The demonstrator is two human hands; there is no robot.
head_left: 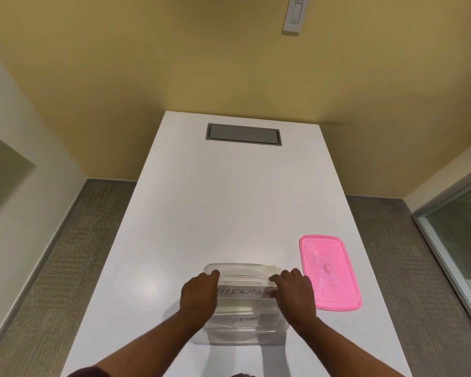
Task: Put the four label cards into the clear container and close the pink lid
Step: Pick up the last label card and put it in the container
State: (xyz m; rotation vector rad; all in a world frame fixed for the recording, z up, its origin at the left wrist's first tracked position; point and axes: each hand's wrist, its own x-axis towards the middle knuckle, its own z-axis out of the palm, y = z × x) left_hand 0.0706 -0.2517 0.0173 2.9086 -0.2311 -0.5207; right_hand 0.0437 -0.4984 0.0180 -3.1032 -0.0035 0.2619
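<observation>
A clear rectangular container (242, 269) stands open near the front of the white table (229, 200). Over its opening I hold a white card lettered SUPERMAN (241, 292) level by its two ends. My left hand (200, 293) grips the card's left end and my right hand (294, 291) pinches its right end. Lower inside the container lies a card reading ELEPHANT (245, 319). Other cards beneath cannot be made out. The pink lid (329, 273) lies flat on the table just right of the container, apart from it.
A grey recessed cable hatch (244, 134) sits in the table's far end. A yellow wall stands behind the table. Carpeted floor runs along both sides, and a glass panel (460, 235) stands at the right.
</observation>
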